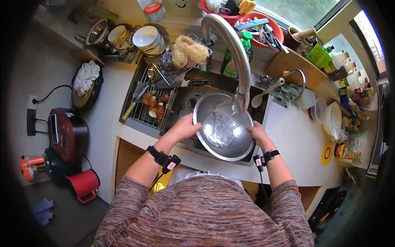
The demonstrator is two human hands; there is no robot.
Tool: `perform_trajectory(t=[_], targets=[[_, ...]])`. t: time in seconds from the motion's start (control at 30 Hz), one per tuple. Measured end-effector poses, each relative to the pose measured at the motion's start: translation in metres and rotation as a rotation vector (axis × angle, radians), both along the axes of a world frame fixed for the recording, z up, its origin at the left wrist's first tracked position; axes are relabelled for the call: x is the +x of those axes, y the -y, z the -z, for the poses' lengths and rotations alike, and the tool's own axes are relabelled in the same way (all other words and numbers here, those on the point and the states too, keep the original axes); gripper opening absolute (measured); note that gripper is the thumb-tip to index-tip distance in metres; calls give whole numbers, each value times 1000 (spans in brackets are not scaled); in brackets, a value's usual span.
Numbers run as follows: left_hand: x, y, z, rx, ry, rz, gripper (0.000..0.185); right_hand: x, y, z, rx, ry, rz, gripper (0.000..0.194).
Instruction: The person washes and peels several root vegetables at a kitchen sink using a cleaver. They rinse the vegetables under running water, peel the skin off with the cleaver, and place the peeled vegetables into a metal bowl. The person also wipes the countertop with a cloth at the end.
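Between my two hands a stainless steel bowl (240,146) is held over the sink (182,92), tilted, with clear water in its lower part. My left hand (186,126) grips the left rim, thumb on the inside. On the opposite rim, my right hand (258,133) holds on with its thumb over the edge. The faucet (243,61) arches over the bowl, its spout just above the bowl's inside. Several brown, hairy taro-like roots (155,103) lie on a roll-up drying rack (139,115) across the sink's left side, beside a green-handled knife (131,111).
Behind the sink, a wire basket (166,78) carries loofah scrubbers (188,52) near a green detergent bottle (230,63). Stacked bowls (148,40) stand at back left. A white spoon (262,97) lies by the right sink edge. A red rice cooker (69,132) sits far left.
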State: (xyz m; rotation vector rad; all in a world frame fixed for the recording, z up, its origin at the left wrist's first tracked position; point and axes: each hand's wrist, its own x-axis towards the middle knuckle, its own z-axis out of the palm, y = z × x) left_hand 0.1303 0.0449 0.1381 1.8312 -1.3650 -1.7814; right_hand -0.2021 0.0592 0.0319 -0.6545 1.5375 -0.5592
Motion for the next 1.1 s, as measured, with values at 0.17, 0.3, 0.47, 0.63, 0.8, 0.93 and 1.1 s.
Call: perform_trajectory(t=[0.17,0.3,0.47,0.63,0.8,0.93,1.1], targets=[[8,-16,19,-33,-25,27,34,-3,-19,8,2,10,16,21],[36,-8,47,-73,36,-76,31,23,-19,20,-315,87,96,22],[13,30,103,-149,291,11,62,10,4,-6,-613,-138,34,28],[-16,13,116,-505,286,202,64,-30,6,-44,2,-68,33,31],[-9,-5,69,-834,6,693,37,-35,11,-33,314,84,164,10],[-19,-11,48,-851,17,642,33,-31,25,-33,394,93,83,17],[-38,-7,65,-600,-87,155,36,-11,42,-55,-109,-213,0,33]])
